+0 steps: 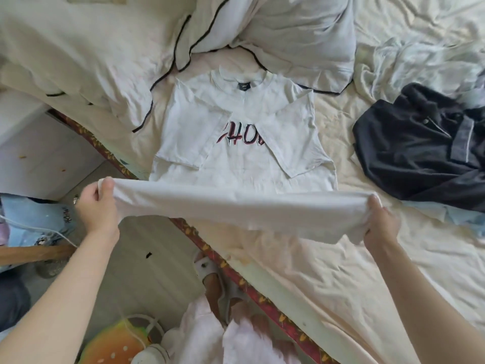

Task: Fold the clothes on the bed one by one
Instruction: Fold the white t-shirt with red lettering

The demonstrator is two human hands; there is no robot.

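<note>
White cotton T-shirt with red-and-black lettering [244, 143] spread face up near the left edge of the cream-sheeted bed [393, 258], collar toward the pillows, both short sleeves folded inward over the chest. Bottom hem lifted off the sheet and stretched taut between 2 hands: left hand [98, 206] pinching the left hem corner, right hand [380, 224] gripping the right corner. Crumpled black polo shirt [420, 148] toward the bed's right edge, well apart. White pillows with black piping [183, 43] at the far edge.
</note>
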